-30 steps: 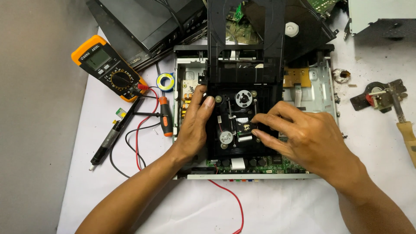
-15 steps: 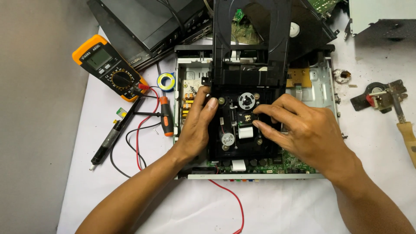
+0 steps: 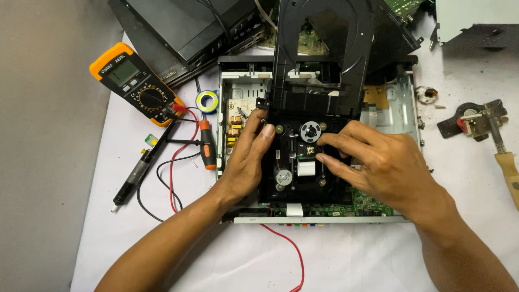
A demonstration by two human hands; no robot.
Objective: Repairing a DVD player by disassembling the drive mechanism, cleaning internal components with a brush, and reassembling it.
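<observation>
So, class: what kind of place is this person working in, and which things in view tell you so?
Most likely an electronics repair bench. An opened disc player lies with its black drive mechanism exposed under the left hand and right hand; a yellow multimeter with leads and a screwdriver lie beside it.

This is an electronics repair bench, in a small workshop or a home workspace; which one cannot be told. A white-covered desk (image 3: 346,265) carries an opened disc player chassis (image 3: 319,135) with its circuit boards bare, an orange multimeter (image 3: 135,84) with red and black test leads (image 3: 175,162), a roll of tape (image 3: 206,101), a black pen-shaped tool (image 3: 135,176), loose screws and other dismantled casings (image 3: 184,27) at the back.
</observation>
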